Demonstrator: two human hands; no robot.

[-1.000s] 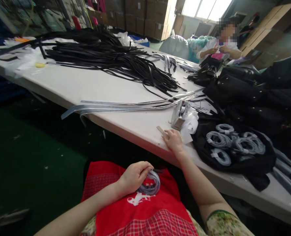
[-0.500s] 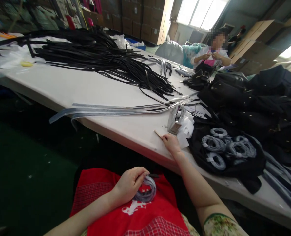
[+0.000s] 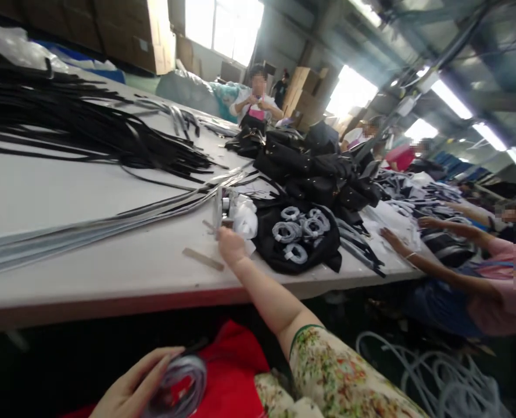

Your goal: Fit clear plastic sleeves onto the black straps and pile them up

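Note:
My left hand (image 3: 138, 383), low in the view, is closed around a coil of grey strip (image 3: 192, 377) over my red apron. My right hand (image 3: 232, 247) reaches over the table's near edge with its fingers drawn together at the front of a metal tape dispenser (image 3: 225, 210). Whatever is between those fingertips is too small and blurred to make out. White crumpled paper (image 3: 246, 217) lies against the dispenser. A flat stick (image 3: 203, 259) rests on the table, left of my right hand and apart from it.
Several tied grey coils (image 3: 286, 231) lie on black cloth (image 3: 269, 255). Long grey strips (image 3: 88, 235) and black straps (image 3: 122, 133) cover the table's left side. Black bags (image 3: 323, 168) are heaped behind. A co-worker's arms (image 3: 441, 273) reach in from the right; another person (image 3: 255, 107) sits across the table.
My right hand has let go of the flat stick, now on the table, and moved to the tape dispenser. The view has swung right. My left hand still holds the coil.

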